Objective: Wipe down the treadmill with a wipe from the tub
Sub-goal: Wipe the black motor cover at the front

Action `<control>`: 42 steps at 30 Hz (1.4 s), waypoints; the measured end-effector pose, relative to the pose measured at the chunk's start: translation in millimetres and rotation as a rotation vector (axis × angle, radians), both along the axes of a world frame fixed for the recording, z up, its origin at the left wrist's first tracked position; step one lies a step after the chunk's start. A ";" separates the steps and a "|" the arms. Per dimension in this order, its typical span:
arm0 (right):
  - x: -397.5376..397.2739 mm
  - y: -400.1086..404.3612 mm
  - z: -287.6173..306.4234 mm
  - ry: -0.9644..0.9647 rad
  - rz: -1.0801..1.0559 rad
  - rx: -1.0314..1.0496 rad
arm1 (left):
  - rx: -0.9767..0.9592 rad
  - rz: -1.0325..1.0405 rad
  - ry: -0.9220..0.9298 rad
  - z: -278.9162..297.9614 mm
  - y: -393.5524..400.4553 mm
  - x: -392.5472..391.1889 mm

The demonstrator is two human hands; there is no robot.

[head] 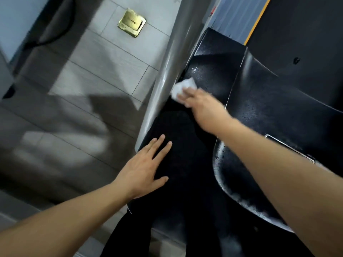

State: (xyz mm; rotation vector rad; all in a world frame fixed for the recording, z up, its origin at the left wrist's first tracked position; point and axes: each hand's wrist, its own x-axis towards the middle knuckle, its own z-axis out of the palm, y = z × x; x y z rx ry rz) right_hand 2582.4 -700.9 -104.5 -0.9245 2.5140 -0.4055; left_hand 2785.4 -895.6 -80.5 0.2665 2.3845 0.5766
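A black treadmill (263, 101) fills the right half of the head view, its glossy housing wet and streaked. A grey upright post (167, 71) rises along its left side. My right hand (202, 108) grips a crumpled white wipe (182, 88) and presses it on the black housing right beside the post. My left hand (146, 167) lies flat with fingers spread on a dark surface lower down, near the post's base. The wipe tub is out of view.
Grey tiled floor (83, 89) spreads to the left, with a brass floor socket cover (132, 23) set in it. A dark cable (61, 28) curves at the top left. A yellow stripe (258, 21) edges the treadmill belt at the top right.
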 end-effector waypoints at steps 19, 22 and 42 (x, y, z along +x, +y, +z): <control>38.7 33.7 25.4 0.047 -0.462 0.312 | -0.238 -0.287 -0.308 22.0 -2.4 -41.0; 35.0 20.6 18.1 0.055 -0.519 0.323 | -0.254 -0.307 -0.337 22.1 -2.4 -42.7; 199.2 -103.1 -8.9 0.321 -0.931 0.266 | -0.199 -0.925 0.134 35.5 -41.1 -146.5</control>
